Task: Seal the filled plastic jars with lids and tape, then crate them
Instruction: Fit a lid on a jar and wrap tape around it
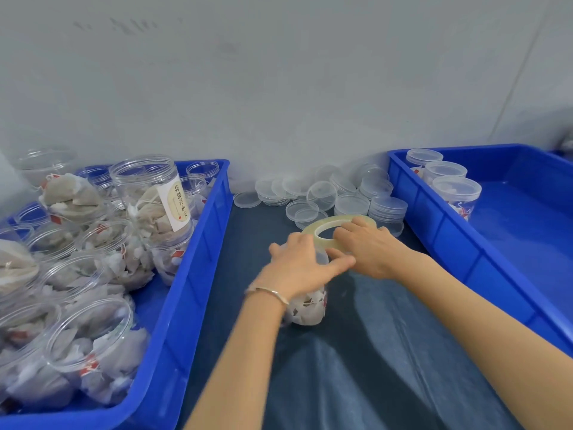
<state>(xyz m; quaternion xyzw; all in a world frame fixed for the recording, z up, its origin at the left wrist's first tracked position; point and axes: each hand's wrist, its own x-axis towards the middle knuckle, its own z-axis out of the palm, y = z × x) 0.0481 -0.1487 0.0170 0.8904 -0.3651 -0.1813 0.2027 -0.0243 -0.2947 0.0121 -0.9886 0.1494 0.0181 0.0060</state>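
Head cam view: the jar [310,308] being worked on is clear plastic, stuffed with white tea bags, red tags showing through the wall. It stands upright on the dark worktop [356,367], long axis vertical, mouth end up under the hands. The left hand [302,268] is wrapped over its top, fingers curled round the lid area, with a silver bracelet [268,291] on that wrist. The right hand [367,251] sits just beside it, touching the left fingertips, and grips one roll of clear tape [333,226], held tilted just beyond the jar top.

Beyond the hands there's a loose pile of clear lids [325,193], too overlapped to count properly. To the left of the left hand is a blue crate [198,249] crammed with open filled jars, one lying on top with a cream label [178,203]. To the right of the right hand is a second blue crate [449,237] with three lidded jars [455,190] upright in its far corner.
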